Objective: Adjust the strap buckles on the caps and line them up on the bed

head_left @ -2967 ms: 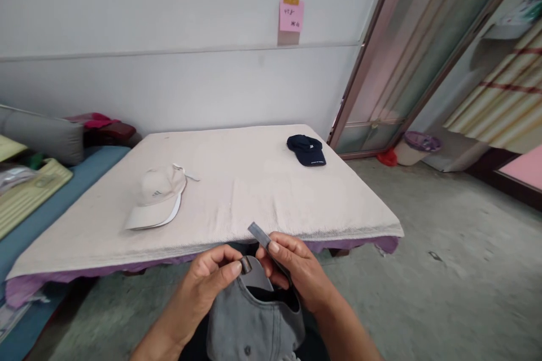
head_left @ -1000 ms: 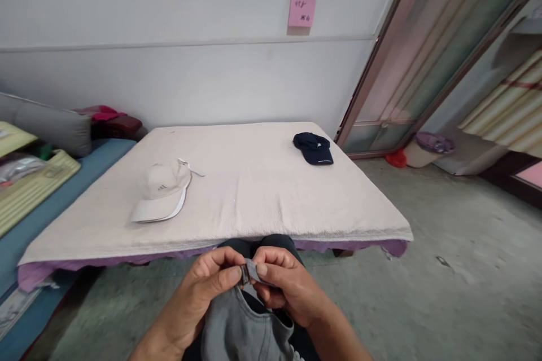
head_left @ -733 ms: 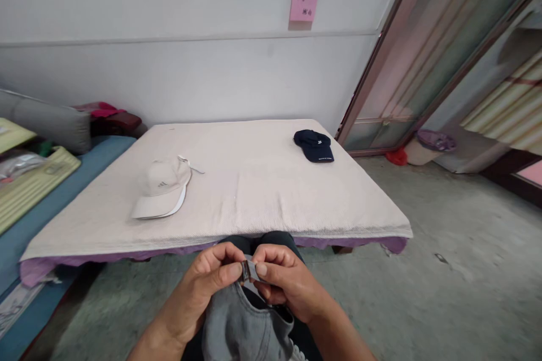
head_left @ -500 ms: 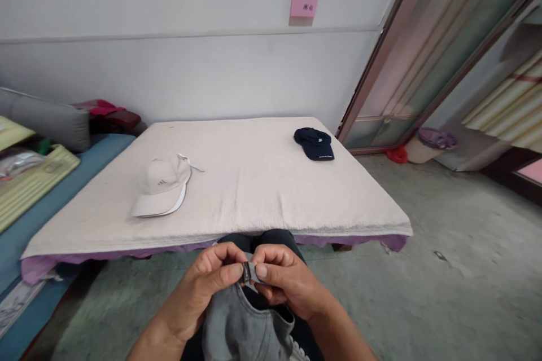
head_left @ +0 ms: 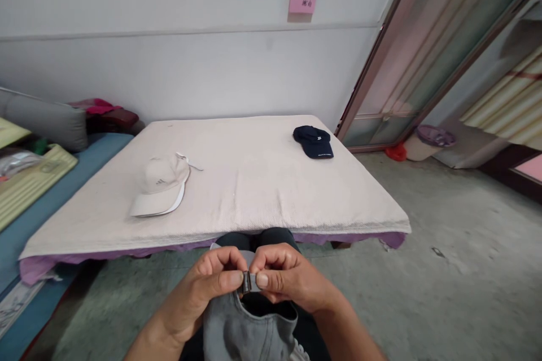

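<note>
A grey cap point(head_left: 245, 330) lies over my lap at the bottom of the view, its back opening turned up. My left hand point(head_left: 207, 287) pinches the metal buckle point(head_left: 246, 282) of its rear strap between thumb and forefinger. Close beside it, my right hand point(head_left: 292, 279) pinches the grey strap point(head_left: 254, 282) just right of the buckle. Part of the cap's far side shows behind the fingers; the curled lower fingers of both hands hide some of the strap.
A cream cloth point(head_left: 249, 180) covers the low table ahead. On it sit a beige cap point(head_left: 158, 183) at left and a navy cap point(head_left: 314, 142) at back right. A blue couch point(head_left: 95, 158) stands left; a waste bin point(head_left: 425, 144) is at far right.
Both hands keep their pinch on the strap and buckle. The right thumb has shifted slightly down, and the strap lies flatter between the hands. The view has tilted a little.
</note>
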`<state>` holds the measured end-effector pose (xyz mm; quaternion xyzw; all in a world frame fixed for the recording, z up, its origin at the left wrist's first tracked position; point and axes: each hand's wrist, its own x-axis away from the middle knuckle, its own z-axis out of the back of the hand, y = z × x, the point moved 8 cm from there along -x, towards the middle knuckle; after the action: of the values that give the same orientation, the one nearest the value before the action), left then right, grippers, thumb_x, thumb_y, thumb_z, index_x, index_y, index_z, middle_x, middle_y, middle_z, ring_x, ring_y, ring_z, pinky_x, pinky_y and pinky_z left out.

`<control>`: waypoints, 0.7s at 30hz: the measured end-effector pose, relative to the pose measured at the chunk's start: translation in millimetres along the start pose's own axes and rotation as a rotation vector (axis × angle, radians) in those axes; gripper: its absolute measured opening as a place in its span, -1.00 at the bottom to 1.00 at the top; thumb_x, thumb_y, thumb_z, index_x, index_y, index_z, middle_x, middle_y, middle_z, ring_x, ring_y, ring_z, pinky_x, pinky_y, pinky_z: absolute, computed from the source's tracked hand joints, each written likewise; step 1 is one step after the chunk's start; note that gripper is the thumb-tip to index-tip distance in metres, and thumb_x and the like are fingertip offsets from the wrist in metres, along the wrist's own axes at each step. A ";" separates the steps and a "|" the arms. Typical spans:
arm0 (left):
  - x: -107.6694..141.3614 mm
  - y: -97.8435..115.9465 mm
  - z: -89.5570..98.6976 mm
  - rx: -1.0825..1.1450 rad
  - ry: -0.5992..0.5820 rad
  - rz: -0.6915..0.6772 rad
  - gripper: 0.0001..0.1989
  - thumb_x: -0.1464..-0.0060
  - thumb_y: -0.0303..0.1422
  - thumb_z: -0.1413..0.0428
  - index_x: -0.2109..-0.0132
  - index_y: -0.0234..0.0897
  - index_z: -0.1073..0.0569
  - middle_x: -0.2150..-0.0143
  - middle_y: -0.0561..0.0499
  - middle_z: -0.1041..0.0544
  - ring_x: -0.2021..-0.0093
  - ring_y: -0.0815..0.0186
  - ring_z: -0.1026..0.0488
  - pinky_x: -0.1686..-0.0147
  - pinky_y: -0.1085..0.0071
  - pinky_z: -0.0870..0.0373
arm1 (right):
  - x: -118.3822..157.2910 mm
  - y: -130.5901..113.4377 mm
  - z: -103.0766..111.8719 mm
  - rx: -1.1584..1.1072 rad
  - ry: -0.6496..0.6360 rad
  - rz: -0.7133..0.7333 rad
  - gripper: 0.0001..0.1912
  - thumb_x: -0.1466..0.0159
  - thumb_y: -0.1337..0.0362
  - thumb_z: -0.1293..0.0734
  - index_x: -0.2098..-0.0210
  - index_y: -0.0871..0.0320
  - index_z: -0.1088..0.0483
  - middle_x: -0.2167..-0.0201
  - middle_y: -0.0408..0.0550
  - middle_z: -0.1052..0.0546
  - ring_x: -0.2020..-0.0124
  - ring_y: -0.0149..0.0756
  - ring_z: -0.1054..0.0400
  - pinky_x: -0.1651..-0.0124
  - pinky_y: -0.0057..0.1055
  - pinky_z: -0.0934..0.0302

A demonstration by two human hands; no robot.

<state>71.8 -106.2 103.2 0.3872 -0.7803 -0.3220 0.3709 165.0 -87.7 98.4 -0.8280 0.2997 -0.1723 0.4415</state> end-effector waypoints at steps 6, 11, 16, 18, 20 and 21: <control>-0.5 0.5 1.0 -0.006 0.018 0.001 -0.85 0.05 -0.33 -0.26 0.35 -0.30 -0.49 0.49 0.07 -0.43 0.48 0.46 -0.29 0.43 0.55 -0.20 | -1.3 -2.4 0.5 0.039 0.011 -0.003 -0.76 -0.16 0.18 -0.43 0.41 0.25 -0.40 0.68 -0.29 -0.30 0.70 -0.62 -0.03 0.68 -0.64 0.14; -0.7 2.0 3.0 -0.035 0.022 -0.007 -0.86 0.04 -0.34 -0.24 0.37 -0.31 -0.45 0.45 0.05 -0.43 0.44 0.43 -0.31 0.40 0.53 -0.21 | -2.8 -6.7 0.3 0.047 0.061 0.022 -0.77 -0.15 0.21 -0.44 0.41 0.23 -0.36 0.67 -0.29 -0.28 0.68 -0.61 -0.06 0.67 -0.66 0.09; -0.7 -0.6 -2.5 -0.055 -0.013 0.015 -0.87 0.00 -0.35 -0.21 0.34 -0.32 -0.44 0.44 0.03 -0.40 0.40 0.38 -0.33 0.33 0.45 -0.25 | -2.6 -12.3 -4.5 -0.007 0.051 0.056 -0.75 -0.17 0.22 -0.44 0.24 0.19 -0.36 0.64 -0.31 -0.30 0.69 -0.62 -0.05 0.66 -0.66 0.10; -1.1 1.6 -4.9 -0.061 -0.006 0.003 -0.87 -0.01 -0.35 -0.20 0.32 -0.32 -0.44 0.43 0.02 -0.41 0.39 0.37 -0.34 0.30 0.42 -0.27 | -2.2 -14.7 -6.4 0.007 0.038 0.068 -0.72 -0.18 0.21 -0.42 0.17 0.19 -0.37 0.63 -0.32 -0.30 0.69 -0.62 -0.04 0.66 -0.66 0.11; -1.0 5.5 -6.9 -0.097 0.007 -0.017 -0.87 -0.02 -0.34 -0.19 0.32 -0.32 -0.44 0.41 0.01 -0.43 0.37 0.35 -0.35 0.28 0.41 -0.29 | -1.9 -16.3 -7.9 0.043 0.032 0.072 -0.73 -0.20 0.20 -0.41 0.17 0.20 -0.38 0.63 -0.30 -0.30 0.68 -0.62 -0.03 0.66 -0.64 0.12; -0.8 7.1 -7.5 -0.118 0.012 -0.023 -0.87 -0.03 -0.34 -0.18 0.33 -0.32 -0.44 0.40 0.00 -0.44 0.35 0.34 -0.35 0.28 0.41 -0.29 | -1.6 -17.7 -8.3 0.068 0.036 0.081 -0.73 -0.19 0.21 -0.41 0.18 0.21 -0.39 0.63 -0.30 -0.30 0.67 -0.61 -0.04 0.65 -0.64 0.11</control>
<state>75.7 -103.7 112.4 0.3755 -0.7530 -0.3695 0.3942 165.3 -84.2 117.7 -0.7965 0.3350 -0.1791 0.4704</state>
